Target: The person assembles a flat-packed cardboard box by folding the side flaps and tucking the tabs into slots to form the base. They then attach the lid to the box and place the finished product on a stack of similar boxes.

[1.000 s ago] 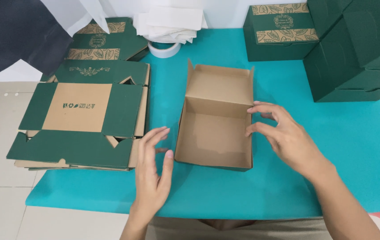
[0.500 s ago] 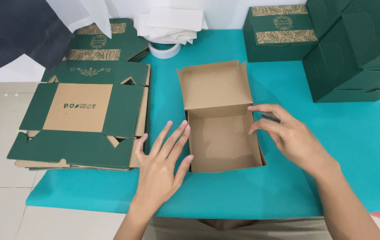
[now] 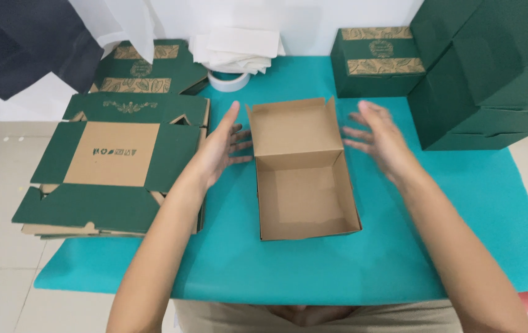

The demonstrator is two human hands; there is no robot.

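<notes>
- Head view: an open brown cardboard box stands near the middle of the teal worktop, its lid flap raised toward the far edge.
- The left hand hovers just left of the lid flap, fingers spread, gripping nothing.
- The right hand hovers just right of it, also spread and empty.
- A stack of flat green boxes overhangs the worktop's left edge.
- Assembled green boxes fill the far right corner.
- A roll of tape lies at the far edge.

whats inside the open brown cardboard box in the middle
Nothing shows inside the open brown cardboard box: only its bare brown floor and walls. The strip of floor just behind the near wall is hidden. Both hands, left and right, are outside it.
</notes>
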